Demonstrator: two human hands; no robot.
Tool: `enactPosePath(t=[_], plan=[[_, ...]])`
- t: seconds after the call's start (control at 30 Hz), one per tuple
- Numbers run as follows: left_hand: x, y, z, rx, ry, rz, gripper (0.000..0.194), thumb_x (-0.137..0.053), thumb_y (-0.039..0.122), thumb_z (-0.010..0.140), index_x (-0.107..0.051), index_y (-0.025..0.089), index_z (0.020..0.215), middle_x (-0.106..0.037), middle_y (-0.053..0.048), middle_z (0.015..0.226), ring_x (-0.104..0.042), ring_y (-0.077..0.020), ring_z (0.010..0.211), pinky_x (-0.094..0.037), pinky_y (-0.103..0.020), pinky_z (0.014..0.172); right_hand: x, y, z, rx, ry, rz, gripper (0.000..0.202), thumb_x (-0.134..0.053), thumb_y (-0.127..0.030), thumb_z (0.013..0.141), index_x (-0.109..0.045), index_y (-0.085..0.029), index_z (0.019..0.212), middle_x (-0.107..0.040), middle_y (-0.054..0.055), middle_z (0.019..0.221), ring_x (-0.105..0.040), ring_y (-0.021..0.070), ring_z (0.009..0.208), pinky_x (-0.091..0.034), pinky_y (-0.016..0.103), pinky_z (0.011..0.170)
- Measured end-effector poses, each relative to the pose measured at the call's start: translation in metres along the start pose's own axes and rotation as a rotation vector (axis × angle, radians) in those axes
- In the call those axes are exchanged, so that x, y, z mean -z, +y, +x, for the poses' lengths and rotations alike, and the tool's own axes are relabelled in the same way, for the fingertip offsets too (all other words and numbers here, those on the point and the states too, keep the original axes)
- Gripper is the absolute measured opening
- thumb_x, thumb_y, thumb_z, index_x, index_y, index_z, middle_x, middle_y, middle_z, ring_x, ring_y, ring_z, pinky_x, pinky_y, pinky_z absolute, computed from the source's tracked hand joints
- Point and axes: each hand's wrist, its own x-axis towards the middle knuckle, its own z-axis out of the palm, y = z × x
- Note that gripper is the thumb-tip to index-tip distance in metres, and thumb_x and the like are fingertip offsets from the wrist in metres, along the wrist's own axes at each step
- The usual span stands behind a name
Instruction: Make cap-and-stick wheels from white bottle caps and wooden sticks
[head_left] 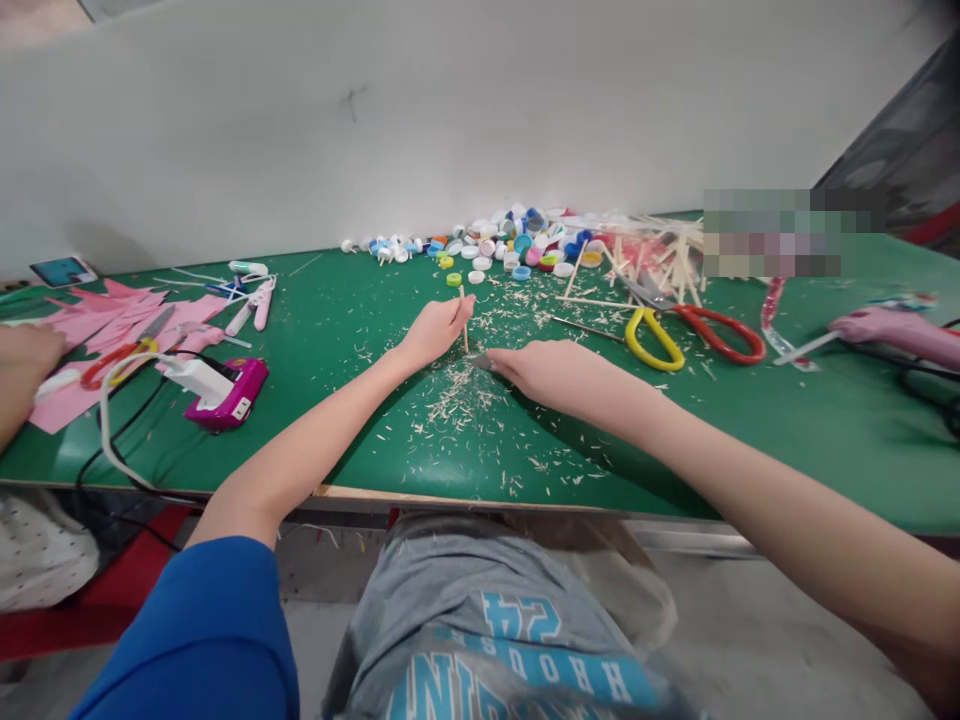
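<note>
head view: left hand (436,330) pinches stick (466,336) jutting below it, right hand (553,368) grips blade (482,362).

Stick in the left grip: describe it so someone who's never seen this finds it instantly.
On the green table, find the patch of pale shavings between the person's forearms. Just beyond its densest part, the left grip holds a thin, pale wooden stick roughly upright. Unlike the loose sticks heaped farther back to the right, this one is held.

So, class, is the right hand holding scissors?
No, the right hand grips a blade, and the nearest scissors lie apart on the green table.
</note>
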Motion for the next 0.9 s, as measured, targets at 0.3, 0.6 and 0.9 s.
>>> enactPosePath(t=[0.3,0.6,0.9], plan=[[-0.007,-0.002,-0.002,0.014,-0.111,-0.041,0.053,-0.024,0.046,0.108,-0.052,0.021,0.070,-0.050,0.000,0.056,-0.040,-0.0130,0.049,-0.030,-0.032,0.056,-0.019,0.019,0.008,-0.031,0.114,0.038,0.048,-0.026,-0.042,0.107,-0.064,-0.029,0.133,-0.076,0.005,0.104,-0.064,0.0186,0.076,-0.024,0.030,0.057],[-0.003,0.005,-0.004,0.026,-0.193,-0.010,0.056,-0.021,0.048,0.107,-0.060,0.020,0.077,-0.042,0.001,0.053,-0.028,-0.0135,0.047,-0.023,-0.033,0.055,-0.027,0.028,0.008,0.011,0.184,0.042,0.049,-0.025,-0.043,0.108,-0.062,-0.032,0.139,-0.072,0.003,0.092,-0.060,0.0151,0.075,-0.018,0.029,0.056],[-0.003,0.009,0.000,-0.031,-0.262,0.003,0.073,-0.008,0.056,0.106,-0.063,0.019,0.077,-0.033,0.002,0.050,-0.027,-0.0122,0.043,-0.017,-0.030,0.051,-0.031,0.030,0.003,0.176,0.227,-0.062,0.039,-0.036,-0.033,0.108,-0.065,-0.028,0.133,-0.063,0.002,0.074,-0.052,0.0147,0.068,-0.025,0.032,0.058]])
